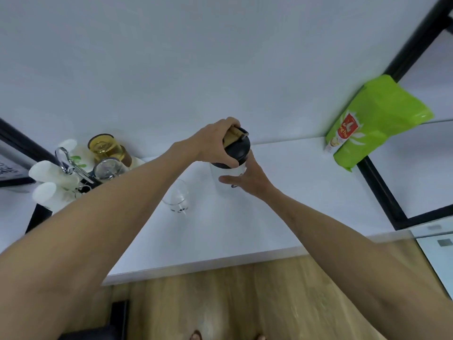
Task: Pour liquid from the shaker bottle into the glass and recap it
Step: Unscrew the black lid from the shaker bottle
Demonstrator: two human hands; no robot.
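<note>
A: Shaker bottle (229, 171) – upright on the white counter (282, 204), held betw both hands. Left hand (215, 143) clamped over the black lid (236, 149) from above, fingers wrapped round the rim. Right hand (245, 179) closed on the pale body just below, thumb across the front.

B: Glass (177, 196)?

A: Just left of the right hand, under the left forearm, standing on the counter. Looks empty, but it's clear on white, hard to say.

B: Lid coming off or going on?

A: Can't tell. My guess: going off, since glass seems dry. Tan flip cap (232, 134) sits under the left fingers.

B: Risks?

A: Left forearm passes right over the glass – drop the elbow and it gets knocked. Also if the lid frees suddenly, body could jerk and slosh. Grip looks firm tho.

B: Hidden bits?

A: Liquid level – body's whitish vs white counter, edges barely show. Spout state covered by fingers. Small dark mark on the bottle, unreadable. Frame's a bit soft overall.
</note>
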